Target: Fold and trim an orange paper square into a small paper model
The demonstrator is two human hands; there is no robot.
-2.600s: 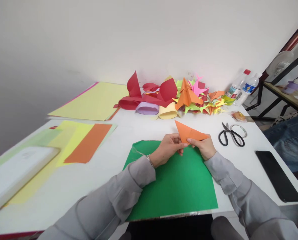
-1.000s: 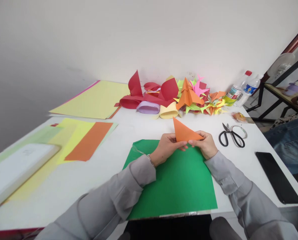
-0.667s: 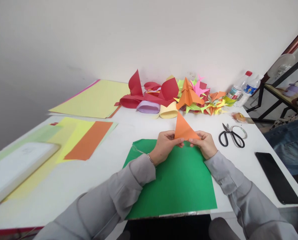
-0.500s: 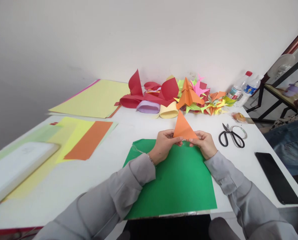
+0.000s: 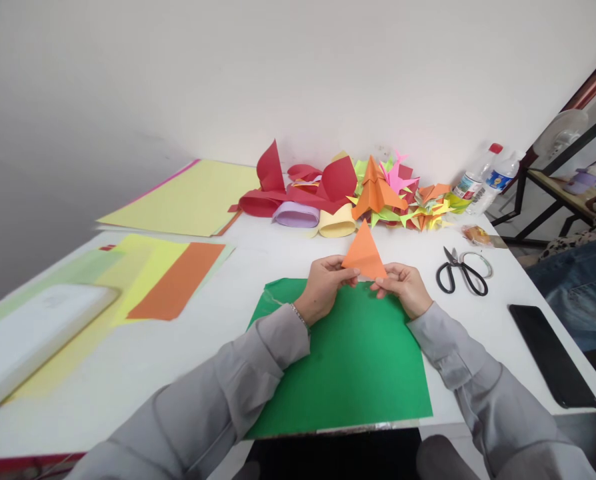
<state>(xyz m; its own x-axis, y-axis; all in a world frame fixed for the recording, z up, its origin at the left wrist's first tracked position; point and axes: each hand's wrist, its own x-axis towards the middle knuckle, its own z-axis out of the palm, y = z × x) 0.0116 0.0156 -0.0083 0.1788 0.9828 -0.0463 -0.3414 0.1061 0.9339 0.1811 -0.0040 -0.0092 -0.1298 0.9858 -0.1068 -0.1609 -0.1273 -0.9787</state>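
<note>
A folded orange paper triangle [image 5: 365,253] is held up between both hands, its point facing the wall. My left hand [image 5: 324,285] pinches the triangle's lower left corner, thumb on top. At the lower right corner, the thumb and fingers of my right hand [image 5: 406,288] grip the paper. Beneath the hands lies a green sheet [image 5: 348,360] near the table's front edge. The undersides of the fingers and the back of the paper are hidden.
Folded paper shapes, among them an orange one [image 5: 375,193] and a red one [image 5: 271,180], line the wall. Scissors [image 5: 461,270] and a black phone [image 5: 553,355] lie right; an orange strip [image 5: 178,280] and a white box-like object [image 5: 43,340] left. Bottles [image 5: 498,180] stand back right.
The orange triangle has tilted slightly, its left corner rising and its right corner dipping. Both hands have shifted a little left and still grip it.
</note>
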